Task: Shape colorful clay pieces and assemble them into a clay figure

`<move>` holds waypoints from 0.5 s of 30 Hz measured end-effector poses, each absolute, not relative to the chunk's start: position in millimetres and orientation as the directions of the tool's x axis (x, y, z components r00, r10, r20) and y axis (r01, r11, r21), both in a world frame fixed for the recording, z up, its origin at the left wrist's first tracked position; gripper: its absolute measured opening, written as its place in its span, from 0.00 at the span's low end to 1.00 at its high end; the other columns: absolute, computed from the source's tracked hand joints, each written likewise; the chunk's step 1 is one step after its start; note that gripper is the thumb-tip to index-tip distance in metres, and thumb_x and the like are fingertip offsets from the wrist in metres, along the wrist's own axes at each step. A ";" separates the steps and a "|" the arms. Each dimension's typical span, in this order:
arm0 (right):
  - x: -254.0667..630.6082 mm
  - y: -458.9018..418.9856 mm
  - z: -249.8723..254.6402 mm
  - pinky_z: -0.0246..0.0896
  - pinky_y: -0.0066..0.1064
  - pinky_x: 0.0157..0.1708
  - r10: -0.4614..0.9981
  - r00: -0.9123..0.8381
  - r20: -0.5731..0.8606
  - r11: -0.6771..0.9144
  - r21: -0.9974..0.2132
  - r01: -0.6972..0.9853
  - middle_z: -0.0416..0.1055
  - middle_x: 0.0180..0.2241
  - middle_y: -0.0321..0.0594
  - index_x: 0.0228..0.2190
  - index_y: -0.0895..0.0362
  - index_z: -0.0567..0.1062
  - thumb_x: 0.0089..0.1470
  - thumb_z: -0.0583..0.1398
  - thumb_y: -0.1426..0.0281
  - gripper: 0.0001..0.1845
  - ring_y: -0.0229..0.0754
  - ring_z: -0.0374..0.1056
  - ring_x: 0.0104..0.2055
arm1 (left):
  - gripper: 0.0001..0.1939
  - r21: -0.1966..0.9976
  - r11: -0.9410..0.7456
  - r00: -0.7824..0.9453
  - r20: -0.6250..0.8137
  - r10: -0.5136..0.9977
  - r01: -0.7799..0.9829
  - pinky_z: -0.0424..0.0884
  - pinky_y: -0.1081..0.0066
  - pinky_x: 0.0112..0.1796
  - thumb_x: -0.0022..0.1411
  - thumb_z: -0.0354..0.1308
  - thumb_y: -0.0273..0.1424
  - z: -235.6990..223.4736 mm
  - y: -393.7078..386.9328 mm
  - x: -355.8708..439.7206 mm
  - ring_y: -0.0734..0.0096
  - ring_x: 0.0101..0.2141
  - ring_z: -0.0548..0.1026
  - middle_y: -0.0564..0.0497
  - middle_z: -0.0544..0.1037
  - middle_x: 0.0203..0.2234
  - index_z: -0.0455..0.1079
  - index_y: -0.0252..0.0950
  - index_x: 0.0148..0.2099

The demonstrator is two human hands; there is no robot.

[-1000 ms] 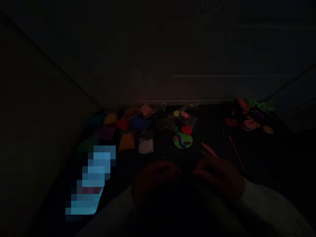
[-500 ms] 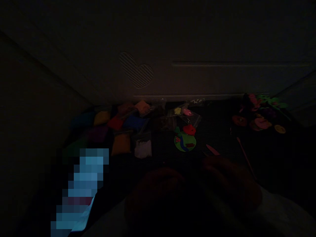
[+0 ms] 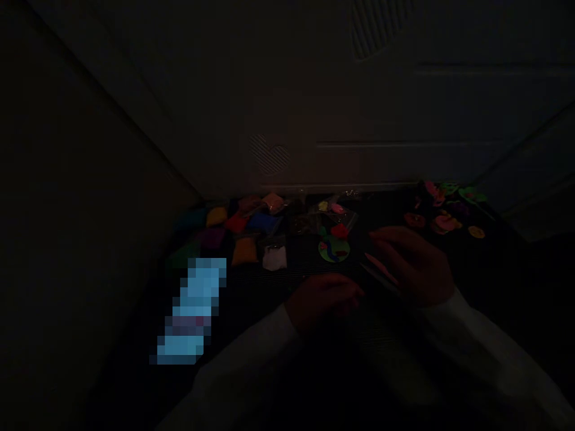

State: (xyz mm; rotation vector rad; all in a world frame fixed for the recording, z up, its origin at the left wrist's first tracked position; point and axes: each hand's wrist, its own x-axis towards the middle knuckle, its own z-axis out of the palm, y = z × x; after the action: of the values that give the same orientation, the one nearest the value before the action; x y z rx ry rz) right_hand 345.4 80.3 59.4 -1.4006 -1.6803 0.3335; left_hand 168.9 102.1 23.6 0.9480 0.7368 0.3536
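Note:
The scene is very dark. My left hand (image 3: 321, 301) is low over the dark ribbed table, its fingers curled together; whatever they may hold is hidden. To its right, my right hand (image 3: 413, 266) has its fingertips drawn together in a pinch, and I cannot make out anything between them. Under that hand lies a pink pointed modelling tool (image 3: 380, 266), with a thin darker tool beside it. Between and beyond both hands sits a round green clay disc (image 3: 329, 256) bearing a blue winding strip and small coloured bits. A red clay piece (image 3: 340, 230) touches its far edge.
Bags of coloured clay, among them orange (image 3: 245, 251), white (image 3: 274, 257) and blue (image 3: 263, 223), cover the table's left and back. A lit, blurred screen (image 3: 193, 311) lies at the left. Clay figures (image 3: 445, 222) cluster at the back right, before a pale wall (image 3: 287, 90).
My right hand has moved up and forward, over the pink tool. My left hand has also risen in view. The camera has shifted, so the table items appear smaller.

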 end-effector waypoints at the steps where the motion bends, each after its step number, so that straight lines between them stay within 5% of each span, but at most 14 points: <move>1: 346.6 82.7 55.9 0.60 0.30 0.38 0.879 0.031 0.476 0.351 -0.690 0.632 0.69 0.36 0.37 0.35 0.52 0.72 0.51 0.55 0.70 0.09 0.37 0.65 0.39 | 0.10 0.834 0.551 0.711 -0.407 0.573 0.033 0.56 0.78 0.22 0.51 0.55 0.34 21.5 102.6 169.3 0.82 0.20 0.64 0.52 0.70 0.22 0.71 0.31 0.32; 10: 352.2 82.8 40.0 0.60 0.24 0.24 0.917 0.276 0.288 0.158 -0.898 0.412 0.66 0.22 0.32 0.25 0.56 0.69 0.40 0.63 0.67 0.09 0.33 0.63 0.24 | 0.13 0.800 0.599 0.745 -0.412 0.524 0.021 0.56 0.77 0.21 0.49 0.57 0.36 12.7 98.8 168.3 0.81 0.20 0.64 0.51 0.70 0.21 0.70 0.30 0.32; 15: 354.8 82.2 44.7 0.60 0.24 0.25 0.914 0.335 0.231 0.084 -0.913 0.400 0.68 0.23 0.34 0.26 0.56 0.71 0.49 0.56 0.63 0.10 0.33 0.64 0.25 | 0.13 0.797 0.603 0.776 -0.408 0.482 0.044 0.56 0.77 0.22 0.49 0.57 0.37 15.3 93.8 168.5 0.80 0.21 0.65 0.51 0.71 0.22 0.70 0.30 0.33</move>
State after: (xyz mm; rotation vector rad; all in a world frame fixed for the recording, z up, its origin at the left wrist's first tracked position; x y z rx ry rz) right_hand 354.8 82.2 44.7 -1.5112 -1.2496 0.5919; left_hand 168.5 93.8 15.3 0.9011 0.6523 0.2750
